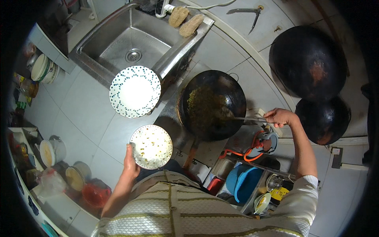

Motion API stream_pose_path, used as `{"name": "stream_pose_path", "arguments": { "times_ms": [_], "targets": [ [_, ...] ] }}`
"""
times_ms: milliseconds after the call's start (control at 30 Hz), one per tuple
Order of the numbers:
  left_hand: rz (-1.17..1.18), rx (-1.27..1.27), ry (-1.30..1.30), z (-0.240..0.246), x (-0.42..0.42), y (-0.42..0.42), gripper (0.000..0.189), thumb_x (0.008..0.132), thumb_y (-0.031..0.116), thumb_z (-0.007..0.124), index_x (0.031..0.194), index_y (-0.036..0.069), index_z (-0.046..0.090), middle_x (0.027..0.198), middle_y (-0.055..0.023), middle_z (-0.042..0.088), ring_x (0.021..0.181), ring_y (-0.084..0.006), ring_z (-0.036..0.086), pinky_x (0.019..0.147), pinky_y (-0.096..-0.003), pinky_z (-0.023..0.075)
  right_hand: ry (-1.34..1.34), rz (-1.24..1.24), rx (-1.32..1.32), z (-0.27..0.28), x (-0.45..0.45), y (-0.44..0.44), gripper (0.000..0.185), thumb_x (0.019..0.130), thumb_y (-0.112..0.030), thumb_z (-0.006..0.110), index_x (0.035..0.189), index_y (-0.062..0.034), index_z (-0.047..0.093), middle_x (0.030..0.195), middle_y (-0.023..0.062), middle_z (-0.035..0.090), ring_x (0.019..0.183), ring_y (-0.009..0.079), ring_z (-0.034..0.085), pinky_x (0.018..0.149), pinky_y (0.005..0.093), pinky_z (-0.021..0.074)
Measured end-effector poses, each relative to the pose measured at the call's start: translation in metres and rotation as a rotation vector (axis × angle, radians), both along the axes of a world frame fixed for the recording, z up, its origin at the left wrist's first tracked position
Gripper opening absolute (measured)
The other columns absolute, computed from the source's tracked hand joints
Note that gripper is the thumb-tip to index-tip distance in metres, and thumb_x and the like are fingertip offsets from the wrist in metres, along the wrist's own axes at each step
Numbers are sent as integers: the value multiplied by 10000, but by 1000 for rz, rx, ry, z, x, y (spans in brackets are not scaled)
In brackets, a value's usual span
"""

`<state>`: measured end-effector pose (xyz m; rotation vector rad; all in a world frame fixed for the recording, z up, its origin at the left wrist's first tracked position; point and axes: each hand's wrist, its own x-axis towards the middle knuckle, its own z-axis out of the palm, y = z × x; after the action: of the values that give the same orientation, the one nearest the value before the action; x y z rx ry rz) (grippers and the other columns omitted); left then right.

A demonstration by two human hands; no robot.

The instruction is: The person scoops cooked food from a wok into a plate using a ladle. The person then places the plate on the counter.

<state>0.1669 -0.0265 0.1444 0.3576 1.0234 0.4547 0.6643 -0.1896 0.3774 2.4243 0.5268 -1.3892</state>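
My left hand grips the rim of a white plate in front of my body, and bits of food cling to its surface. With my right hand I hold the long handle of a metal spatula. Its blade reaches into a black wok, among chopped greenish-brown food lying mostly on the wok's left side. A white plate with a dark square pattern sits beyond my left hand, near the sink's front corner; what supports it is hidden.
A steel sink stands ahead, with two scrubbing pads on its edge. Two dark woks hang on the right wall. Below my right arm are a gas cylinder with an orange hose and a blue basin. Several buckets line the left.
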Motion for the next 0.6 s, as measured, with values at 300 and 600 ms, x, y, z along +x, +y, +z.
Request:
{"name": "stream_pose_path", "arguments": {
  "times_ms": [300,600],
  "targets": [
    [-22,-11,-63,-2,2,-1,679,887,553,328,1318,27,315,1301,-148,416,1172,-272,435,986,-401,354,-244,580,-70,-44,-30,-13,340,774,-326,527,1029,-116,609,897,112,631,706,207,608,722,323,475],
    [-23,-1,-40,5,3,-7,680,884,557,332,1313,29,322,1292,-142,426,1173,-269,433,978,-398,363,-93,299,23,-23,-8,-20,321,782,-263,573,1088,-168,605,718,47,619,514,128,503,533,295,419]
  ]
}}
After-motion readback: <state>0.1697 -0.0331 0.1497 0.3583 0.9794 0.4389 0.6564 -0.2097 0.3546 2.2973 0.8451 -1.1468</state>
